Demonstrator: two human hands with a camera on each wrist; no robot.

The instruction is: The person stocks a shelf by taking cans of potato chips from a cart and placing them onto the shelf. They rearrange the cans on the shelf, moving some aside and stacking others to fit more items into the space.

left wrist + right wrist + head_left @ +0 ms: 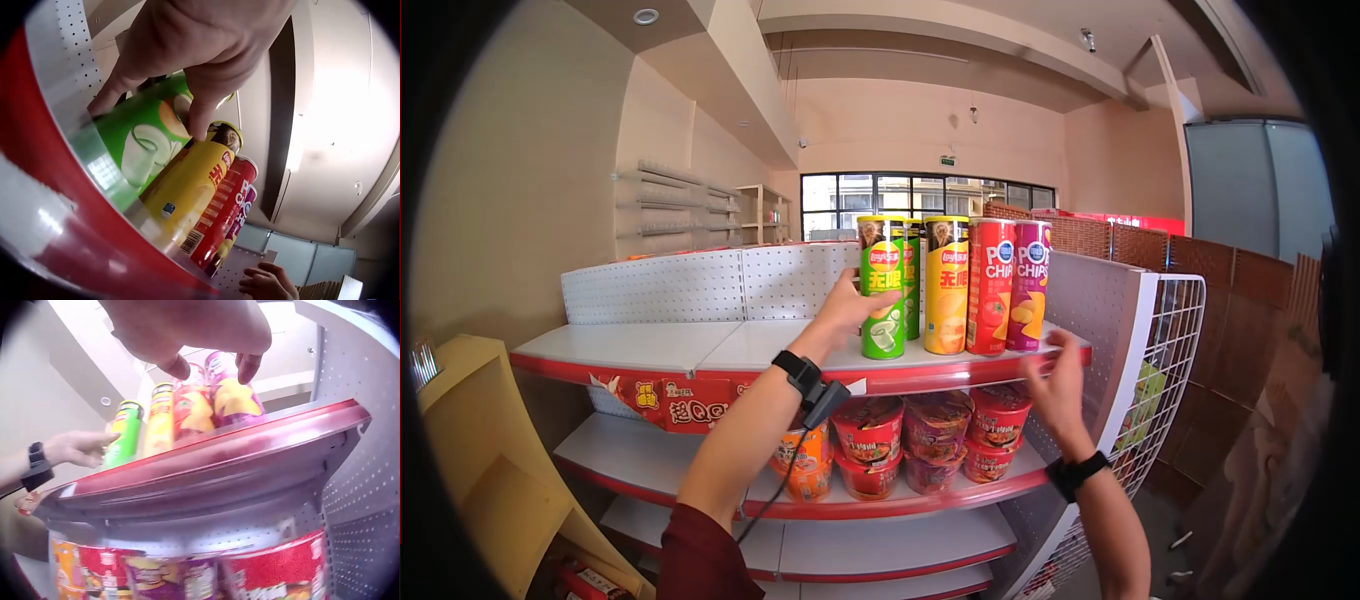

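My left hand (pixel 846 305) grips a green chip can (pixel 883 325) at the left end of a row on the top shelf. Its thumb lies across the front and its fingers reach round the left side, as the left wrist view also shows. A second green can (pixel 913 290) is partly hidden behind. To the right stand a yellow chip can (pixel 946 300), a red chip can (pixel 989 310) and a purple chip can (pixel 1028 300), all upright. My right hand (pixel 1058 385) hovers by the shelf's front edge near the purple can, fingers loosely bent with nothing between them.
The white top shelf (pixel 650 345) has a red front edge and a perforated back panel (pixel 660 287). Instant noodle tubs (pixel 870 430) sit stacked on the shelf below. A perforated side panel (pixel 1100 300) and a wire grid rack (pixel 1165 370) border the right end.
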